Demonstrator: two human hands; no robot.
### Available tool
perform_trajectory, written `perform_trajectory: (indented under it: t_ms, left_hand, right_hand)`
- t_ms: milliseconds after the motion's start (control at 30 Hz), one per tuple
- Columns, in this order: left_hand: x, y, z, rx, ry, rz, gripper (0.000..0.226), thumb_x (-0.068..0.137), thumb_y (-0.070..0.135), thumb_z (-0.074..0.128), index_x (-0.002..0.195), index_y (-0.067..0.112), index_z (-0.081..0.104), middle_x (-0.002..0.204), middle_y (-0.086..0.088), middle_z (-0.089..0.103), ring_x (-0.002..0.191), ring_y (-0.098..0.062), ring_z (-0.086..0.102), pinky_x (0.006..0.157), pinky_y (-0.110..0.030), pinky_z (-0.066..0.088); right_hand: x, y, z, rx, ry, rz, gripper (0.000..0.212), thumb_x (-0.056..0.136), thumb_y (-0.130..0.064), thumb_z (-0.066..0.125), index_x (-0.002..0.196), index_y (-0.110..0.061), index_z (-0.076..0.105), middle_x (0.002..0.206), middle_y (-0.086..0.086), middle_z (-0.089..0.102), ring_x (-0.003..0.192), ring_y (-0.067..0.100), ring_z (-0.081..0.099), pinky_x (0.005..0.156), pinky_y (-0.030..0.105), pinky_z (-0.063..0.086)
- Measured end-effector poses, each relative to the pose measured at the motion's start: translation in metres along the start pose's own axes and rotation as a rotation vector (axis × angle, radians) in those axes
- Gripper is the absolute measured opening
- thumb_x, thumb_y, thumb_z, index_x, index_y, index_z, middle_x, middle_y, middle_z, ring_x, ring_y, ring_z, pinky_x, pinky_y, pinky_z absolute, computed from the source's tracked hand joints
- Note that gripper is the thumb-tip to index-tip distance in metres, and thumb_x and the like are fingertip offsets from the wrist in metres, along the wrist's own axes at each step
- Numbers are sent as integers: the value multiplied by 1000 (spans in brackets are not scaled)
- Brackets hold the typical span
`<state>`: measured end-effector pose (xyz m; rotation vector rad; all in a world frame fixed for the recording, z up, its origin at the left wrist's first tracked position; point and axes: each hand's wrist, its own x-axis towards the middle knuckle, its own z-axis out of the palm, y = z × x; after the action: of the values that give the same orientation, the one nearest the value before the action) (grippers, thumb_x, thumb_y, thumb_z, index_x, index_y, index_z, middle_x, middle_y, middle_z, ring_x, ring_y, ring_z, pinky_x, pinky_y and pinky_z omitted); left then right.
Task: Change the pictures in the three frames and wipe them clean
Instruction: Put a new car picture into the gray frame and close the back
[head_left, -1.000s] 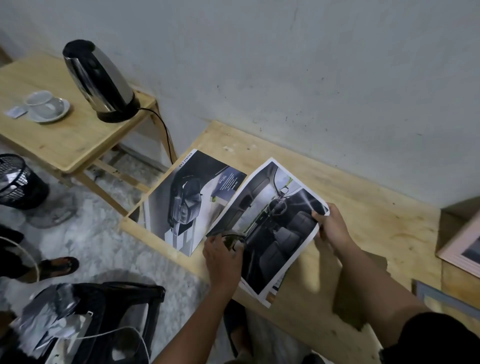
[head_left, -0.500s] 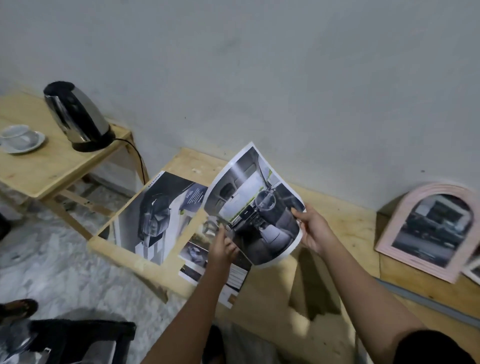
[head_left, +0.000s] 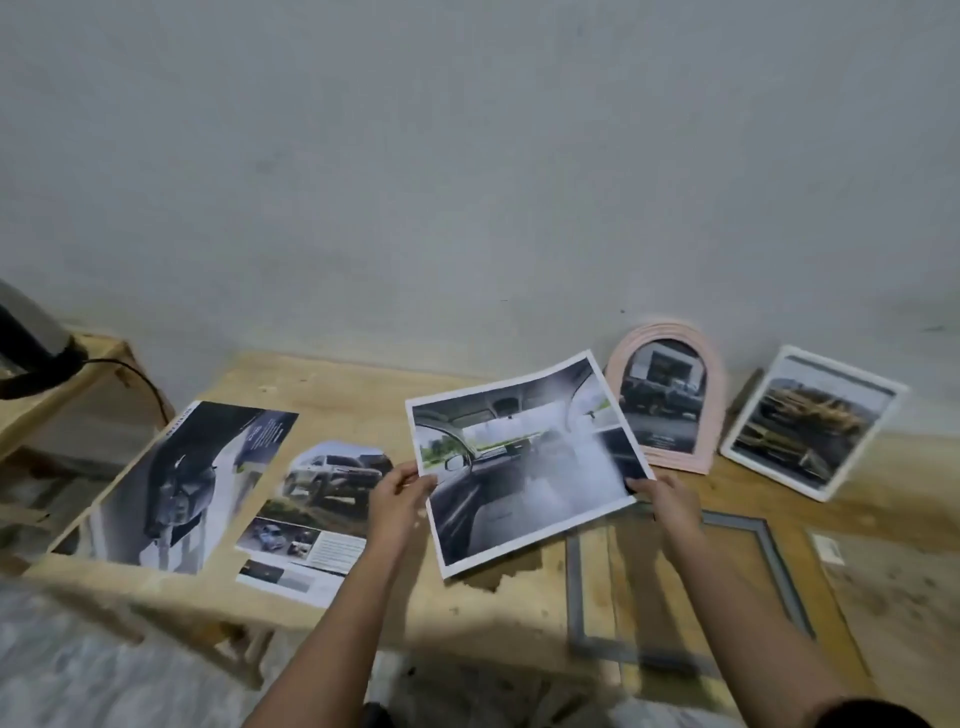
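Observation:
I hold a printed car-interior picture (head_left: 524, 457) above the wooden table (head_left: 353, 395). My left hand (head_left: 397, 499) pinches its left edge and my right hand (head_left: 667, 506) grips its lower right corner. Below my right arm a grey frame (head_left: 576, 597) lies flat on the table with bare wood showing inside it. A pink arched frame (head_left: 665, 395) and a white rectangular frame (head_left: 810, 421) lean on the wall, each with a vehicle picture in it. Two more prints lie on the left: a dark one (head_left: 182, 483) and a page with an off-road car (head_left: 322, 509).
A kettle (head_left: 28, 343) with a black cord stands on a lower side table (head_left: 98, 358) at the far left. The grey wall runs close behind the table. A small white tag (head_left: 826, 548) lies to the right of the grey frame. Marbled floor shows at the lower left.
The view has swung right, bringing the three frames into sight. The car-interior picture has moved right with both hands and turned from upright to landscape, uncovering the off-road car page.

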<state>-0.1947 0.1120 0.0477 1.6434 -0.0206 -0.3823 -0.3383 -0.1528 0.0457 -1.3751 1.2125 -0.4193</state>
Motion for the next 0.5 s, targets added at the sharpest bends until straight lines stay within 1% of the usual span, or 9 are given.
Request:
perform_trajectory:
  t_ms: [67,100,200,267,300,367,433,467,500]
  left_hand:
    - [-12,0,20,53,-49,44,11,85,6,63,96,4,66,86,-6,65,74,-14,57,54,-8,43]
    - [-18,-1,31,63,-73,66,12,85,6,64,96,2,66,87,-8,65,73,-15,57,53,-6,42]
    - [-28,-5,61,39,-123,79,15,84,9,66,96,0,66,83,-7,64,67,-12,56,51,-8,43]
    - [-35,-5,78,-10,-172,75,15,84,10,67,96,0,66,82,-7,65,65,-11,59,54,-12,48]
    - [-39,-5,86,-39,-202,70,15,84,10,67,95,0,67,81,-7,66,67,-12,62,58,-14,50]
    - [-44,-8,100,-39,-245,70,11,85,11,65,92,3,68,83,-6,69,74,-16,64,64,-19,52]
    - [-44,-15,114,-12,-277,74,10,86,11,63,91,8,71,87,-5,72,82,-19,65,74,-28,51]
    - [-44,-18,119,-19,-289,69,12,87,9,61,92,9,72,92,-5,72,88,-19,66,79,-29,51]
    - [-46,-19,125,-39,-302,57,15,87,4,59,93,8,72,96,-6,72,94,-18,65,81,-26,51]
  right_hand:
    - [-2,15,-27,-79,83,6,12,78,-16,72,78,-10,61,84,15,66,77,32,61,68,41,49]
    - [-3,21,-42,-100,107,-4,13,79,-19,72,82,-10,63,85,14,66,78,32,61,68,40,48]
    - [-3,34,-79,-49,132,-6,19,86,-16,66,98,-2,61,86,17,66,69,24,58,61,35,45]
    - [-2,37,-99,83,141,21,12,90,-10,60,98,-1,59,86,16,67,68,19,61,59,30,47]
    - [0,38,-109,176,139,35,8,92,-8,56,96,-2,58,91,16,67,72,19,63,62,29,49]
    - [1,40,-124,438,97,94,11,96,-8,45,95,0,53,105,19,62,84,21,64,75,32,50]
    - [-2,38,-138,723,15,167,17,100,-20,39,100,-4,47,107,19,55,87,24,62,80,38,50]
    - [0,39,-146,817,-15,183,24,100,-30,38,98,-8,48,108,18,53,84,26,64,78,42,53]
    - [5,42,-152,877,-48,189,31,98,-39,38,95,-10,48,109,18,52,81,28,66,75,45,55]
